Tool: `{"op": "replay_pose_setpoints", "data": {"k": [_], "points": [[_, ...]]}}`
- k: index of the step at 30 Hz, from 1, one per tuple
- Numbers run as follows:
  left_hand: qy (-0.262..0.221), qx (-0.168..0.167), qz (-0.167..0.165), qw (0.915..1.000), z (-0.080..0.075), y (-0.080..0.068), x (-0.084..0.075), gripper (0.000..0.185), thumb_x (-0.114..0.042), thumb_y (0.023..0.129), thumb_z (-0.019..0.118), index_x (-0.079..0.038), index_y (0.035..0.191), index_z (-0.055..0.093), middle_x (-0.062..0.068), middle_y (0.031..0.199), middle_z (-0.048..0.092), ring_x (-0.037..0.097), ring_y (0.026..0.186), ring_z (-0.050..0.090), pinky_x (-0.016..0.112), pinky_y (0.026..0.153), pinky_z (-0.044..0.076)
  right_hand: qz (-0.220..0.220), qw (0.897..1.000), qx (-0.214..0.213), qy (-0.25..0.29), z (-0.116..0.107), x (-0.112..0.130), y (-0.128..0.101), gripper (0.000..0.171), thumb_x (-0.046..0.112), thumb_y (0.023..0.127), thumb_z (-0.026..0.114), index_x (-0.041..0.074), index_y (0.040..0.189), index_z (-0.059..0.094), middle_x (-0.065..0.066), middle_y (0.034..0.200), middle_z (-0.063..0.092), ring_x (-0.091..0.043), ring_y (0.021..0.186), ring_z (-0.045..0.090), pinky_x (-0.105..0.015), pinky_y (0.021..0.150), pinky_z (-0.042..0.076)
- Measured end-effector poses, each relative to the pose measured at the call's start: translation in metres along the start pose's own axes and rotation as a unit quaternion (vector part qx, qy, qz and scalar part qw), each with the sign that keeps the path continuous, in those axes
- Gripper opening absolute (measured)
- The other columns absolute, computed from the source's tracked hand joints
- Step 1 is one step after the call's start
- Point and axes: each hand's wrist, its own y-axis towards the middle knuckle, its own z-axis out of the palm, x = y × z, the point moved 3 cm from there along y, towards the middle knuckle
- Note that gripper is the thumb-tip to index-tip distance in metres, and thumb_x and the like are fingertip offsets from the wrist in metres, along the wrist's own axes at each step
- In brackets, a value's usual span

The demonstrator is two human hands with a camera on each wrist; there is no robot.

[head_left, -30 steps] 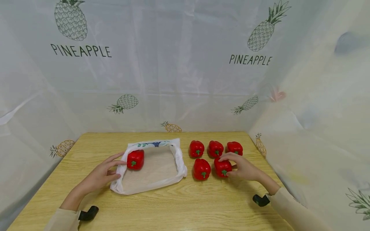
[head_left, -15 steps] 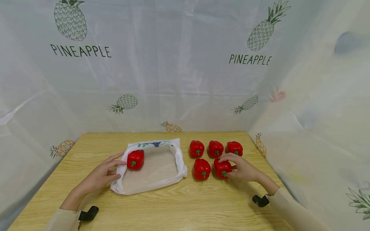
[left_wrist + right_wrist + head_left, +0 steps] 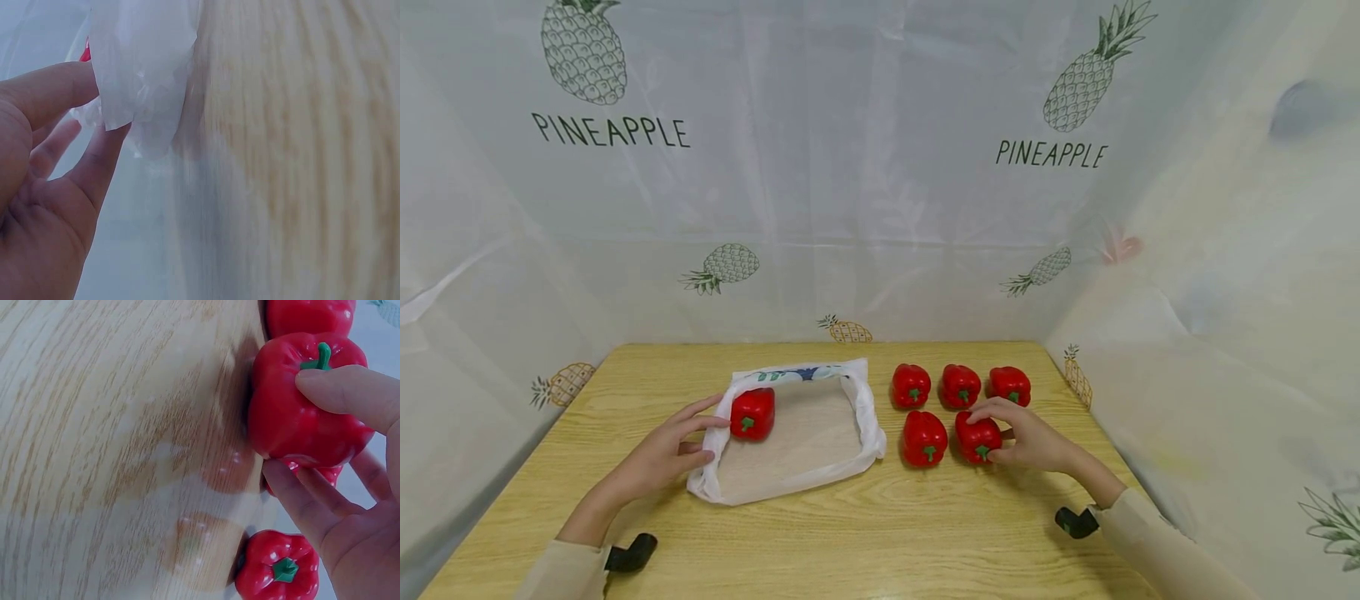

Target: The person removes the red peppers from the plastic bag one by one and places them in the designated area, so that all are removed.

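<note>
Pineapple-print curtain (image 3: 850, 167) hung behind and to both sides of the wooden table (image 3: 865, 533), largest things in view. White plastic bag (image 3: 797, 429) lay opened flat on the table, rim rolled down, its left edge right at the left hand's fingertips. Left hand (image 3: 662, 454) rested on the table at the bag's left rim; thumb and forefinger lightly pinched the thin plastic, seen clearly in the left wrist view (image 3: 134, 94), other fingers relaxed and slightly spread. One red pepper in the bag (image 3: 752, 413) sat in the far left corner, just beyond those fingertips, with plastic between it and the fingers.

Right hand (image 3: 1030, 437) was curled around the gripped pepper (image 3: 977, 438), thumb on top near the green stem and fingers wrapped under its near side; the right wrist view showed the same hold (image 3: 300, 406), pepper on the table surface or barely off it, cannot tell which. Front-left pepper (image 3: 924, 438) stood just left of those fingers, close beside the held one. Back row of three peppers (image 3: 961, 386) stood just beyond the right fingertips, upright, stems facing the camera. Black wrist mounts (image 3: 1078, 522) showed at both sleeves
</note>
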Motion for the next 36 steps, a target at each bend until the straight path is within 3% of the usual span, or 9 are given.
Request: {"op": "replay_pose_setpoints", "data": {"k": [10, 13, 17, 22, 24, 30, 36], "points": [[-0.004, -0.001, 0.000, 1.0000, -0.001, 0.001, -0.002, 0.047, 0.000, 0.091, 0.080, -0.010, 0.135, 0.069, 0.022, 0.170, 0.032, 0.051, 0.144, 0.040, 0.016, 0.091, 0.055, 0.006, 1.000, 0.013, 0.009, -0.005, 0.001, -0.003, 0.053, 0.000, 0.088, 0.085, 0.017, 0.134, 0.065, -0.026, 0.153, 0.048, -0.048, 0.134, 0.050, -0.041, 0.091, 0.062], [-0.005, 0.000, -0.003, 1.0000, -0.001, 0.000, -0.003, 0.047, 0.000, 0.091, 0.081, -0.010, 0.135, 0.069, 0.021, 0.170, 0.032, 0.051, 0.145, 0.040, 0.016, 0.091, 0.055, 0.010, 1.000, 0.018, 0.007, -0.007, 0.002, -0.004, 0.055, 0.002, 0.088, 0.085, 0.017, 0.136, 0.065, -0.021, 0.154, 0.048, -0.044, 0.135, 0.051, -0.041, 0.093, 0.061], [-0.008, 0.001, -0.008, 0.9999, -0.002, 0.000, -0.003, 0.047, 0.000, 0.091, 0.081, -0.010, 0.135, 0.069, 0.021, 0.170, 0.032, 0.051, 0.145, 0.039, 0.017, 0.092, 0.056, 0.006, 1.000, 0.018, -0.002, -0.012, 0.006, -0.005, 0.057, 0.002, 0.088, 0.085, 0.016, 0.138, 0.064, -0.013, 0.153, 0.050, -0.040, 0.134, 0.053, -0.049, 0.095, 0.061], [-0.008, 0.001, -0.007, 0.9999, -0.002, 0.000, -0.003, 0.047, 0.000, 0.091, 0.081, -0.011, 0.135, 0.069, 0.021, 0.170, 0.032, 0.051, 0.145, 0.039, 0.016, 0.092, 0.055, -0.016, 1.000, 0.008, -0.025, -0.023, 0.013, -0.001, 0.055, 0.002, 0.089, 0.085, 0.011, 0.139, 0.064, -0.017, 0.149, 0.053, -0.038, 0.132, 0.054, -0.063, 0.098, 0.057], [-0.007, 0.000, -0.003, 1.0000, -0.002, -0.001, -0.003, 0.047, -0.001, 0.091, 0.081, -0.011, 0.135, 0.069, 0.021, 0.170, 0.032, 0.050, 0.144, 0.039, 0.016, 0.091, 0.055, -0.028, 0.999, 0.005, -0.044, -0.027, 0.018, 0.001, 0.054, 0.002, 0.088, 0.086, 0.009, 0.137, 0.066, -0.017, 0.147, 0.056, -0.036, 0.131, 0.055, -0.061, 0.100, 0.057], [-0.007, -0.001, 0.005, 1.0000, -0.001, -0.001, -0.003, 0.048, 0.000, 0.090, 0.081, -0.011, 0.135, 0.069, 0.022, 0.169, 0.033, 0.050, 0.142, 0.041, 0.019, 0.091, 0.057, -0.050, 0.994, -0.009, -0.097, -0.035, 0.034, 0.009, 0.053, 0.003, 0.085, 0.089, 0.012, 0.133, 0.068, -0.007, 0.143, 0.061, -0.031, 0.129, 0.055, -0.039, 0.098, 0.059], [-0.015, 0.000, 0.003, 0.9999, 0.000, 0.000, -0.001, 0.047, 0.000, 0.090, 0.081, -0.011, 0.135, 0.070, 0.021, 0.169, 0.033, 0.051, 0.143, 0.041, 0.031, 0.092, 0.062, -0.030, 0.993, -0.008, -0.113, -0.034, 0.048, 0.021, 0.053, 0.006, 0.087, 0.089, 0.020, 0.133, 0.067, -0.008, 0.147, 0.059, -0.034, 0.135, 0.052, -0.044, 0.101, 0.058]]}}
